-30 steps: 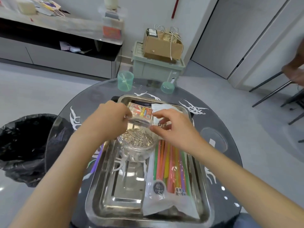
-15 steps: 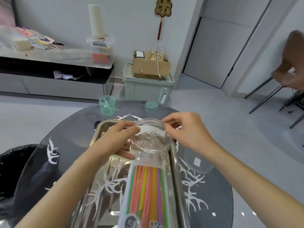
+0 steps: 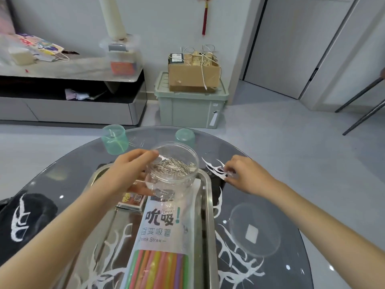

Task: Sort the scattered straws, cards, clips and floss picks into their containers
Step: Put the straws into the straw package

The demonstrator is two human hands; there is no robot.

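My left hand [image 3: 133, 170] grips the rim of a clear plastic jar [image 3: 175, 163] half full of metal clips, over the far end of a steel tray [image 3: 206, 205]. A bag of coloured straws [image 3: 162, 236] lies lengthwise in the tray, and a card box [image 3: 133, 199] lies beside it under my left wrist. My right hand [image 3: 243, 174] is off to the right of the tray with its curled fingertips down on the glass table [image 3: 312, 205]. Anything between those fingertips is too small to see.
At the table's far edge stand a green cup [image 3: 114, 138] with floss picks and a green lid [image 3: 185, 135], with a few loose clips [image 3: 136, 143] between them. The jar's clear lid [image 3: 254, 230] lies right of the tray. A black bin bag [image 3: 20, 215] sits left, below the glass.
My right hand left the jar's rim and moved right, down onto the glass. My left hand keeps hold of the jar, now at the tray's far end. The view has tilted up.
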